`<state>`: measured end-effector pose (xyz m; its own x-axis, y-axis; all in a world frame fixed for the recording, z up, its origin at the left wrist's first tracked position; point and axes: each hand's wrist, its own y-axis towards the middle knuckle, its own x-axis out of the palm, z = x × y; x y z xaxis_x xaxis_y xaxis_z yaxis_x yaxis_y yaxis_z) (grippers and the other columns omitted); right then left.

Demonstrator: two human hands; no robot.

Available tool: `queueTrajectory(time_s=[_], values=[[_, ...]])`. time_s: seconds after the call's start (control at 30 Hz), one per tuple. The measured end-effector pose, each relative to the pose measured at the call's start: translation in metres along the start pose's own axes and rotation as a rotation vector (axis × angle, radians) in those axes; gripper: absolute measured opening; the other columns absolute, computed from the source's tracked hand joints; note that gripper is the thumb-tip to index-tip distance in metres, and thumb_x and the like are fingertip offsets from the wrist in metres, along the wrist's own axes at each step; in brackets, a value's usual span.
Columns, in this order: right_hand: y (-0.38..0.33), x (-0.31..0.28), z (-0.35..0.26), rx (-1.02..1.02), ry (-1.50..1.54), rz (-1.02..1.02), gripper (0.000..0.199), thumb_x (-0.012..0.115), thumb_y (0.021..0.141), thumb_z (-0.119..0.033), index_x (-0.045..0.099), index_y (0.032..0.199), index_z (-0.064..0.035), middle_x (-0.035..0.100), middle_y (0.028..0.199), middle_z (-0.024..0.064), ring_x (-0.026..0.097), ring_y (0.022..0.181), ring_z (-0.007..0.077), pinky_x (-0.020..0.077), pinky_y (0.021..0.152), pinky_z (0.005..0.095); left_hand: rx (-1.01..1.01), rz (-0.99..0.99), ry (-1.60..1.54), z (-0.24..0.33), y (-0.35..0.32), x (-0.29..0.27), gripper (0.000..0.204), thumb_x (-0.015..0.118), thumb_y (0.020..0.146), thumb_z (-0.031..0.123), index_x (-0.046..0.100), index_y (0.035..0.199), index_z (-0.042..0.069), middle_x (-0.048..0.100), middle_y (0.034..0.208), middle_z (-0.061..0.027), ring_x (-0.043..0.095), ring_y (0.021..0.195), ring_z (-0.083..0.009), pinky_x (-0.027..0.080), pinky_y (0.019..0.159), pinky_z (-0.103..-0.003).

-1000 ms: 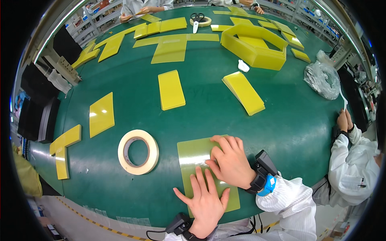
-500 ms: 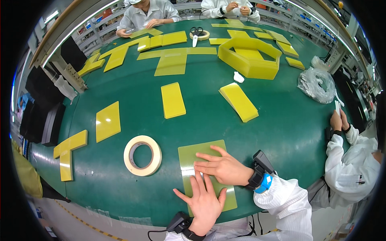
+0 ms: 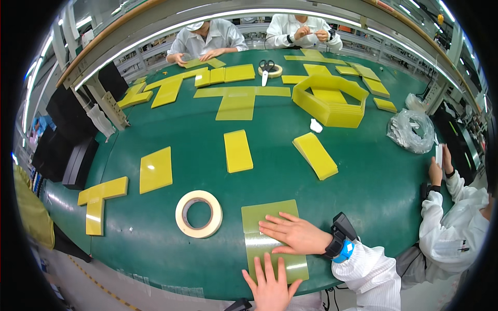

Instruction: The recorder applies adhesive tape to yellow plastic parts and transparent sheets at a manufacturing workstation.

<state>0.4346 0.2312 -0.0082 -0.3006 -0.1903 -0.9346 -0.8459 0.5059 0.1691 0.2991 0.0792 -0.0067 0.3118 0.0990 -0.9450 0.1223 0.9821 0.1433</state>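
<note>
A translucent yellow-green plastic sheet (image 3: 254, 215) lies flat at the table's front edge. My right hand (image 3: 298, 234) rests across its middle, fingers stretched to the left. Lower down, my left hand (image 3: 272, 287) has its fingers spread on the sheet's near end. Neither hand grips anything. A roll of cream tape (image 3: 182, 223) lies flat to the left of the sheet. Beyond the sheet sit a stack of yellow rectangular sheets (image 3: 238, 150) and, further right, a slightly fanned stack (image 3: 315, 156).
A yellow square sheet (image 3: 155, 171) and a T-shaped yellow piece (image 3: 95, 210) lie left. Farther back are a ring-shaped yellow stack (image 3: 342, 114), scissors (image 3: 265, 70) and a white scrap (image 3: 316, 125). A plastic bag (image 3: 410, 132) lies right. Co-workers sit at the far and right sides.
My left hand has drawn back toward the near edge, away from my right hand, which stays flat on the sheet. The view has tilted, so the table sits lower in it.
</note>
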Motion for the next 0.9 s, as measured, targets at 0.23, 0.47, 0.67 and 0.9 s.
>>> queueTrajectory(time_s=[0.23,0.47,0.67,0.9], values=[[-0.008,-0.002,-0.019,-0.027,-0.086,-0.067,0.054,0.053,0.091,-0.040,0.047,0.134,-0.0064,0.044,0.142,0.0053,0.038,0.133,0.0231,0.0329,0.108,0.0418,0.190,-0.001,-0.023,-0.020,-0.020,-0.011,0.061,0.064,0.080,0.036,0.049,0.129,0.004,0.046,0.132,-0.0211,0.044,0.120,-0.0393,0.037,0.096,-0.050],[-0.028,0.019,-0.038,-0.038,0.162,0.090,0.047,0.062,0.086,-0.021,0.052,0.126,0.0003,0.053,0.131,0.0112,0.049,0.123,0.0249,0.0424,0.103,0.0373,0.113,0.210,-0.286,-0.026,-0.012,-0.011,0.021,0.063,0.078,0.005,0.058,0.098,0.000,0.057,0.102,-0.0186,0.054,0.082,-0.0355,0.047,0.069,-0.041],[-0.034,0.019,-0.052,0.075,0.214,0.090,0.040,0.057,0.088,-0.011,0.052,0.128,-0.0037,0.049,0.137,0.0102,0.046,0.127,0.0252,0.0385,0.107,0.0397,0.116,0.267,-0.260,-0.020,-0.016,-0.005,0.023,0.062,0.078,0.003,0.059,0.100,0.000,0.058,0.100,-0.0190,0.055,0.080,-0.0359,0.048,0.069,-0.041],[-0.043,-0.003,-0.063,0.250,0.445,0.020,0.020,0.065,0.078,-0.008,0.067,0.097,-0.0045,0.068,0.099,0.0105,0.065,0.093,0.0273,0.0523,0.082,0.0333,0.115,0.205,-0.298,-0.020,-0.024,-0.005,0.024,0.062,0.079,0.007,0.060,0.102,0.001,0.060,0.104,-0.0179,0.056,0.085,-0.0363,0.048,0.072,-0.040]])
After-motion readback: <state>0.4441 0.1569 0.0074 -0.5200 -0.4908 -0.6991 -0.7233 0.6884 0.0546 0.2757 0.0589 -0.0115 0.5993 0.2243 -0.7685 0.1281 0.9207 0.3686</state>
